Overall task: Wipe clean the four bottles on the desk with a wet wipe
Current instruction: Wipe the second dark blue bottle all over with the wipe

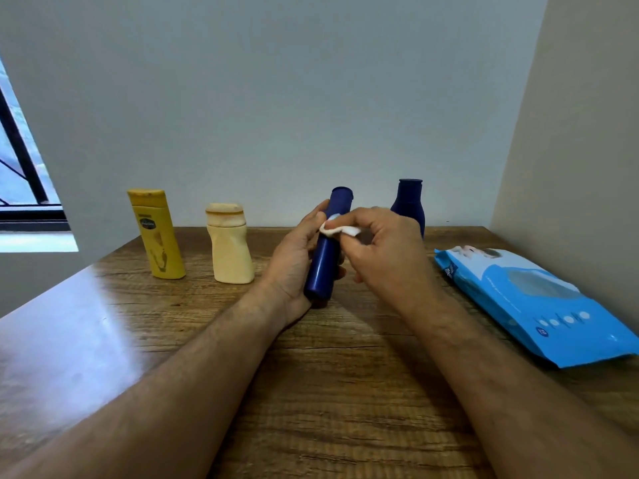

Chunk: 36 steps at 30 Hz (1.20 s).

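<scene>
My left hand [294, 257] grips a dark blue bottle [323, 264], lifted off the desk and tilted with its cap pointing up and away. My right hand [383, 250] pinches a white wet wipe [340, 230] against the bottle's upper part. A second dark blue bottle [409, 205] stands upright behind my right hand, partly hidden by it. A yellow bottle [157, 235] with brown smears stands at the back left. Beside it stands a cream bottle [230, 248] with a dented body.
A blue pack of wet wipes [539, 302] lies flat on the right side of the wooden desk [328, 375], close to the beige side wall. A grey wall runs behind the bottles. A window [20, 167] sits at the far left.
</scene>
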### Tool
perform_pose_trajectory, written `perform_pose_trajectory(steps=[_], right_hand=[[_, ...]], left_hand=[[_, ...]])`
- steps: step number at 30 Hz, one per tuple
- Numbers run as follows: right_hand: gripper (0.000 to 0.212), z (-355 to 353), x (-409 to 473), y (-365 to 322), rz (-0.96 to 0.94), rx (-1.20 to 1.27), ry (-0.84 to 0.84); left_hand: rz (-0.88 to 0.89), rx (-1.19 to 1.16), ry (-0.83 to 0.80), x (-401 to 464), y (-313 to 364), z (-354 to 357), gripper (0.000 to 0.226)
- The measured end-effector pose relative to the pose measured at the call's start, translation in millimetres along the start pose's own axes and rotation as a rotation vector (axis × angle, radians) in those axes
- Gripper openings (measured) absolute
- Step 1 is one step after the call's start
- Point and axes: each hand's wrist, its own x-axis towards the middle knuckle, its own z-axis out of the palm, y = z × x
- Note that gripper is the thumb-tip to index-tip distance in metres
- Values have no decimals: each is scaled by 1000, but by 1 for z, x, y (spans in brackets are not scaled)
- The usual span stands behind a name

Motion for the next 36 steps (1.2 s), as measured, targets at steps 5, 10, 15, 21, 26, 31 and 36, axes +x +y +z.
perform_pose_trajectory(steps=[5, 10, 15, 21, 26, 31, 36], right_hand=[[20, -7, -3, -2, -73, -27, -183], [15, -3, -6, 0, -94, -12, -274], [18, -5, 1, 2, -11, 22, 38], [18, -14, 6, 6, -36, -40, 192], [24, -16, -1, 6, -163, -104, -79], [22, -11, 3, 6, -162, -123, 113], [20, -16, 5, 8, -77, -71, 222]], left_hand=[[-32, -107, -4, -2, 2, 3, 35], [4, -72, -30, 0, 4, -2, 35], [117, 153, -90, -6, 1, -1, 44], [269, 426, -124, -10, 2, 1, 82], [378, 502, -31, -12, 3, 1, 88], [383, 516, -2, -13, 7, 2, 90], [375, 554, -45, -19, 4, 6, 90]])
